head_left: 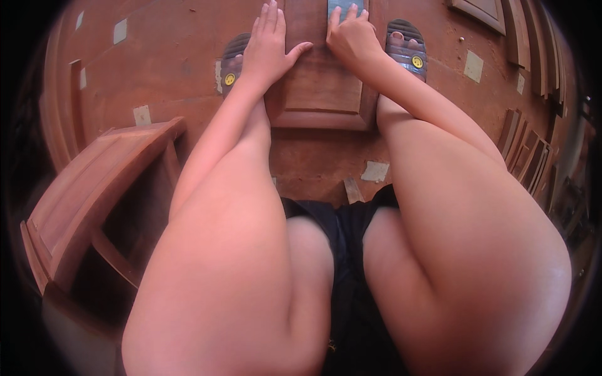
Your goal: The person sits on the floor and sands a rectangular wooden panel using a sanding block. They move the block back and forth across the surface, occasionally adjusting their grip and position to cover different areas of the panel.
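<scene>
We've got our left hand (268, 50) spread wide along a framed wooden panel (323, 94). Under our curled right hand (356, 39) there's a bluish sheet (344, 5), can't tell if gripped.

The wooden panel (323, 94) was reddish brown, with a raised rectangular field in the middle and a smooth, wider border around it, and it lay flat with its near end pointing to the person and its far part cut by the upper edge of the view. On its face, toward the right side, rested a small greyish-blue piece (343, 3), flat, partly covered by fingers, so its full shape could not be told.
</scene>
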`<action>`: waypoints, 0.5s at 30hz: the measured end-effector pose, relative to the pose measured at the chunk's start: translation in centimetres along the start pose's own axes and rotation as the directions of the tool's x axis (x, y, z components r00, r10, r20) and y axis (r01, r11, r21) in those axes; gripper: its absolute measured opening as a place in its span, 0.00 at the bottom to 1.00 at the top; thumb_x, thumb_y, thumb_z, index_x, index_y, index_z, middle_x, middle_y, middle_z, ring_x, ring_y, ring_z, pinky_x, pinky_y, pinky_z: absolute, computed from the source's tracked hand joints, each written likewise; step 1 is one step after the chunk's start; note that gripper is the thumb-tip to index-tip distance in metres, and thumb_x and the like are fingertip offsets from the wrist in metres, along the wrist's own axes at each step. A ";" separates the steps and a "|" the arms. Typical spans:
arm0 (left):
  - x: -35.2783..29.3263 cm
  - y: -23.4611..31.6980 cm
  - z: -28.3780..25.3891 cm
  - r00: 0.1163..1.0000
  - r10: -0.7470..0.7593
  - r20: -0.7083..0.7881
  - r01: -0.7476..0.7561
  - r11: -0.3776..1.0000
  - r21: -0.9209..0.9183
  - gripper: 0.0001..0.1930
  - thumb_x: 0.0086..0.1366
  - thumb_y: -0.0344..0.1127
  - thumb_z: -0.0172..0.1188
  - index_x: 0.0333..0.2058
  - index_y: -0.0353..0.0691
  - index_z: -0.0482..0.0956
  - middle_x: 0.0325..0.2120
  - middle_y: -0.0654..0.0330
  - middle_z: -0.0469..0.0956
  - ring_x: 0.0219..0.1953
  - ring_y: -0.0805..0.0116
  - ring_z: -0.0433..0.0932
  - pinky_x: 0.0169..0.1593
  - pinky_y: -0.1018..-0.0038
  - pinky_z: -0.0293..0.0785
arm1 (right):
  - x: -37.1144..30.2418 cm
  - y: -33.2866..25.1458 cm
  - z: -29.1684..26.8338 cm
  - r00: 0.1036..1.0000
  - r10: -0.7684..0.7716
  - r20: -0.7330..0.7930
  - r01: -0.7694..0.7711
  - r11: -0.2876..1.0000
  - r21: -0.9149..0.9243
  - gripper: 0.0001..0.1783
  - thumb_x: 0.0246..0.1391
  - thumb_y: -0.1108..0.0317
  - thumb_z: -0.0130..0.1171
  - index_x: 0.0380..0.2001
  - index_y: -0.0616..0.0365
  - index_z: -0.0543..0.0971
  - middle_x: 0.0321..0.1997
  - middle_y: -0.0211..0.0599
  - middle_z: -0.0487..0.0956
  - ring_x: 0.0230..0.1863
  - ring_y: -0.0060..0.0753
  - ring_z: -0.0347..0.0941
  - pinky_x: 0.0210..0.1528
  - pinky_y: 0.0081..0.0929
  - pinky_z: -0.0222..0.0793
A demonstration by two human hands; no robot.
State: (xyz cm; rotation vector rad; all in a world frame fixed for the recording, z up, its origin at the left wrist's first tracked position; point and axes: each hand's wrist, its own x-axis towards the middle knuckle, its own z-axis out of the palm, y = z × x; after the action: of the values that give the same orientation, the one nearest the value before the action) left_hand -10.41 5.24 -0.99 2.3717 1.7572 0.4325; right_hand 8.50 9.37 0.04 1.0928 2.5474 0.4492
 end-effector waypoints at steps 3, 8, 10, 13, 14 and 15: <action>-0.1 -0.2 0.3 1.000 -0.004 -0.003 0.003 1.000 -0.004 0.46 0.60 0.59 0.62 0.60 0.20 0.61 0.66 0.37 0.54 0.69 0.43 0.53 0.69 0.58 0.54 | -1.7 0.5 -1.3 0.981 -0.192 0.018 0.191 0.981 0.030 0.27 0.53 0.66 0.54 0.54 0.74 0.73 0.48 0.74 0.75 0.47 0.68 0.77 0.32 0.47 0.79; 0.2 -0.2 0.2 1.000 0.011 -0.003 -0.011 1.000 0.012 0.46 0.60 0.59 0.62 0.60 0.20 0.61 0.66 0.37 0.54 0.69 0.43 0.53 0.69 0.58 0.55 | -0.4 1.7 -1.3 0.995 -0.094 -0.030 0.095 0.995 0.035 0.26 0.53 0.66 0.56 0.53 0.72 0.75 0.52 0.69 0.75 0.49 0.68 0.77 0.25 0.48 0.80; 0.4 0.2 0.1 1.000 0.012 0.001 -0.012 1.000 -0.011 0.46 0.59 0.59 0.62 0.60 0.20 0.61 0.66 0.37 0.54 0.69 0.42 0.53 0.69 0.58 0.55 | 0.0 2.2 -0.1 0.983 0.138 -0.123 -0.123 0.985 0.120 0.25 0.52 0.67 0.57 0.51 0.73 0.76 0.54 0.69 0.74 0.49 0.66 0.77 0.29 0.49 0.80; 0.4 0.1 0.2 1.000 0.019 -0.011 -0.019 1.000 -0.022 0.46 0.60 0.59 0.62 0.60 0.20 0.61 0.66 0.36 0.54 0.69 0.42 0.53 0.69 0.58 0.55 | -1.4 1.9 -0.3 0.991 0.112 -0.078 -0.099 0.982 0.160 0.24 0.51 0.67 0.57 0.48 0.75 0.77 0.55 0.66 0.74 0.50 0.66 0.76 0.37 0.54 0.80; 0.1 0.0 0.2 1.000 0.019 -0.017 -0.020 1.000 -0.024 0.46 0.60 0.59 0.62 0.60 0.20 0.61 0.66 0.36 0.54 0.69 0.42 0.53 0.69 0.58 0.54 | -2.2 2.0 -1.4 0.997 -0.028 -0.072 0.037 0.991 0.132 0.24 0.51 0.68 0.57 0.48 0.75 0.77 0.55 0.65 0.74 0.50 0.67 0.76 0.37 0.54 0.79; -0.3 -0.1 0.1 1.000 0.004 -0.011 -0.004 1.000 -0.007 0.46 0.60 0.59 0.62 0.60 0.20 0.61 0.66 0.36 0.54 0.69 0.42 0.53 0.69 0.58 0.54 | -2.6 1.9 -1.9 0.984 -0.167 -0.063 0.173 0.979 0.105 0.24 0.51 0.68 0.57 0.48 0.75 0.77 0.55 0.64 0.75 0.50 0.67 0.76 0.38 0.55 0.79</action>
State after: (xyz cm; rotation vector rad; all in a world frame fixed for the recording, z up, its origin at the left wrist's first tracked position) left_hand -10.57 4.98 -1.20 2.3734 1.7529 0.4517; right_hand 10.61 8.40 2.97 0.8986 2.7134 0.3014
